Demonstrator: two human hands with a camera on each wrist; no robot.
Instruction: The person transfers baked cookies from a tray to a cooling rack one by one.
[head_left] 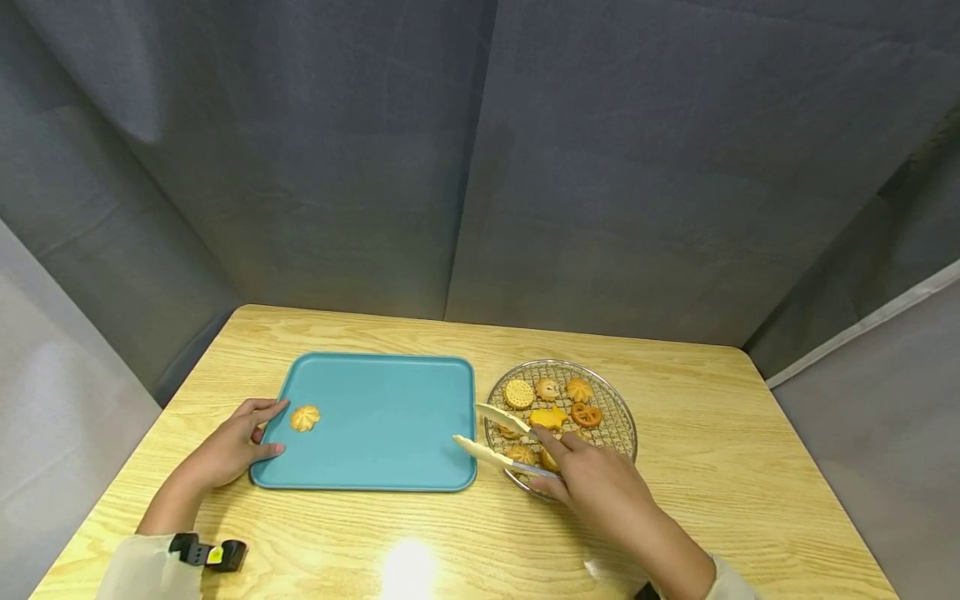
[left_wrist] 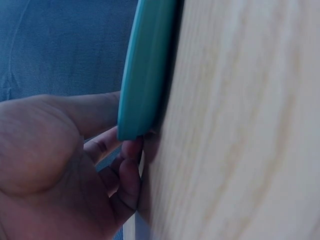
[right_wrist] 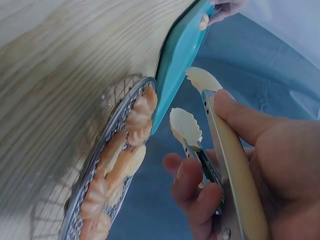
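At the left end of the blue tray [head_left: 390,425], my left hand [head_left: 231,443] grips the rim; in the left wrist view the thumb lies over the tray's edge [left_wrist: 145,65] and other fingers curl beside and below it. One swirled cookie [head_left: 304,418] lies on the tray near that hand. My right hand [head_left: 600,483] holds a pair of tongs [head_left: 487,454], their cream tips spread apart with nothing between them. The tips hover between the tray's right edge and the round wire rack [head_left: 618,421]. Several cookies lie on the rack, among them a pretzel-shaped one [head_left: 586,415] and a round dotted one [head_left: 518,394].
Both tray and rack stand on a light wooden table [head_left: 697,467]. Grey cloth panels [head_left: 600,167] rise behind the table and at its sides. In the right wrist view the rack's rim [right_wrist: 150,82] is close to the tray's end.
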